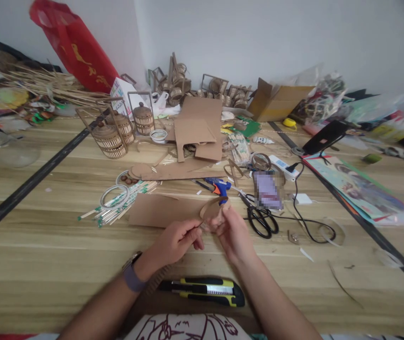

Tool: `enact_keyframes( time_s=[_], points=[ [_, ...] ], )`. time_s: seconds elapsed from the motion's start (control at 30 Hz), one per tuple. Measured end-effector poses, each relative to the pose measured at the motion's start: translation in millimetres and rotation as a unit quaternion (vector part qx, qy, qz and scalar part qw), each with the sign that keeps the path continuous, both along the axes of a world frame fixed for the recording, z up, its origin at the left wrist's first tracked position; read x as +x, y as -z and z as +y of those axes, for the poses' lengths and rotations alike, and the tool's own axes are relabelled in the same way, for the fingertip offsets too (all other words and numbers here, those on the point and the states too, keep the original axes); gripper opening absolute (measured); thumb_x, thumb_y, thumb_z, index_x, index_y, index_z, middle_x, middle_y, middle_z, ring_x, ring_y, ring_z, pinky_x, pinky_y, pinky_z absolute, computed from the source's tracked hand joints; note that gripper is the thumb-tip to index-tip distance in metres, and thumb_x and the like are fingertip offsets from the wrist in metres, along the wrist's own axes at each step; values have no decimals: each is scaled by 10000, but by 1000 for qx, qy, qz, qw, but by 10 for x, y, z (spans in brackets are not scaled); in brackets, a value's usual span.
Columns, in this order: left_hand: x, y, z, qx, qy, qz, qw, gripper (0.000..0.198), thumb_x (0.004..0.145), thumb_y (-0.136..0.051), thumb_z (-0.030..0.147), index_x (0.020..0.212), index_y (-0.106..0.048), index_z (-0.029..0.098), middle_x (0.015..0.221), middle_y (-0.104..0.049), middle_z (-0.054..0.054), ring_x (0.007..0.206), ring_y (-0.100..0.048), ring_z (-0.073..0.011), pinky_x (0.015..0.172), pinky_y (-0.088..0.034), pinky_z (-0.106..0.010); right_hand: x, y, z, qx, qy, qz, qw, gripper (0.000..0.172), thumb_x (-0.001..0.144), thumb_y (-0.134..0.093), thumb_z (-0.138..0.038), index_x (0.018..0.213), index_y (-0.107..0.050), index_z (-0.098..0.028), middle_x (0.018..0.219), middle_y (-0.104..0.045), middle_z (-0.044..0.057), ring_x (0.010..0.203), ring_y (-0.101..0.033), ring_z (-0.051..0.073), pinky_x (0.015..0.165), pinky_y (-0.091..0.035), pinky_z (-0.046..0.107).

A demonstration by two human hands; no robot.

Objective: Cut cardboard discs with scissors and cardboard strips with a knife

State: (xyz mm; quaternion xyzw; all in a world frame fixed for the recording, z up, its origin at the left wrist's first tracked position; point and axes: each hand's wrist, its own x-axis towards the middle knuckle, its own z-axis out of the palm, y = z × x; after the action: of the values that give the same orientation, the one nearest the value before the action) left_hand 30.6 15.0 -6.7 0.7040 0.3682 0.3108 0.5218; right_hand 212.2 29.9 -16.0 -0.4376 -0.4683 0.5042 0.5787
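A thin brown strip (pixel 207 206) curls in a loop above my hands. My right hand (pixel 235 231) is closed on its right side, with thumb and fingers pinched together. My left hand (pixel 180 238) pinches near the loop's lower left end; exactly what lies between its fingertips is too small to make out. Just behind the hands is a blue hot glue gun (pixel 223 186), partly hidden by the loop. A flat piece of cardboard (pixel 163 210) lies beyond my left hand. Black-handled scissors (pixel 263 222) rest to the right of my right hand.
A yellow-black utility knife (pixel 207 290) lies near my body. Bundled sticks (pixel 117 215) with white rings (pixel 114 196) are at left, lidded wooden baskets (pixel 109 140) behind. A phone (pixel 268 190), a power strip (pixel 283 166) and a black cable (pixel 296 198) lie at right.
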Motion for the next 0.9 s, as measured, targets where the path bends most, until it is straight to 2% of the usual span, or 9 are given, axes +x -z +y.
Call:
enact_keyframes(
  time_s=[0.07,0.13,0.23,0.33,0.5,0.6,0.7,0.8,0.9],
  points=[
    [1,13,7,-8,-15,8,1000,404,1011,-401,507,797,-558,203,715,-741,-41,671,-671,-159,683,-502,-257,79,-47,37,13,33,18,999,352,943,-541,-523,737,-520,-238,591,-584,-13,556,-593,184,635,-560,346],
    [4,34,16,-22,-31,17,999,395,1000,-416,508,765,-527,211,687,-733,-35,649,-667,-159,660,-496,-253,138,-85,33,34,45,4,998,333,919,-587,-541,784,-567,-237,704,-662,20,687,-650,205,716,-564,360],
    [17,47,21,-39,-45,39,997,386,991,-426,490,730,-507,217,633,-711,-18,586,-653,-156,594,-468,-240,120,-90,-53,87,1,-136,987,293,939,-582,-517,943,-646,-230,912,-733,71,852,-686,233,771,-558,361],
    [50,24,-12,4,-34,109,993,373,982,-473,440,704,-560,207,575,-676,1,543,-625,-157,561,-406,-238,11,-29,-155,129,8,-290,948,257,975,-514,-459,935,-614,-225,806,-712,56,708,-676,216,624,-536,314],
    [149,-49,-115,77,9,182,980,283,962,-561,357,762,-668,187,714,-731,-40,622,-637,-182,561,-348,-253,-85,42,-204,128,57,-319,937,174,1000,-429,-355,880,-494,-249,595,-581,-36,465,-548,174,444,-414,268],
    [196,-123,-156,56,17,155,986,226,954,-569,318,795,-662,188,719,-728,-31,630,-634,-174,585,-371,-240,-57,23,-179,138,63,-336,930,161,980,-455,-367,871,-496,-255,609,-607,-31,481,-572,184,444,-401,270],
    [210,-243,-207,5,20,126,992,310,953,-539,313,660,-541,209,570,-644,12,535,-587,-146,563,-371,-229,14,-5,-131,147,85,-351,921,180,974,-458,-400,884,-514,-255,651,-642,-13,533,-607,198,472,-418,279],
    [182,-387,-303,-47,43,101,993,389,962,-478,323,588,-429,227,484,-566,35,468,-541,-127,538,-370,-224,124,-19,-61,135,131,-366,911,264,976,-455,-464,807,-488,-265,535,-533,-52,431,-506,178,435,-368,279],
    [98,-521,-440,-65,74,77,992,408,964,-466,364,581,-429,229,488,-559,36,481,-521,-123,534,-372,-220,231,-19,6,124,179,-370,903,351,961,-465,-556,767,-470,-264,523,-491,-54,422,-463,170,434,-351,283]
  ],
)
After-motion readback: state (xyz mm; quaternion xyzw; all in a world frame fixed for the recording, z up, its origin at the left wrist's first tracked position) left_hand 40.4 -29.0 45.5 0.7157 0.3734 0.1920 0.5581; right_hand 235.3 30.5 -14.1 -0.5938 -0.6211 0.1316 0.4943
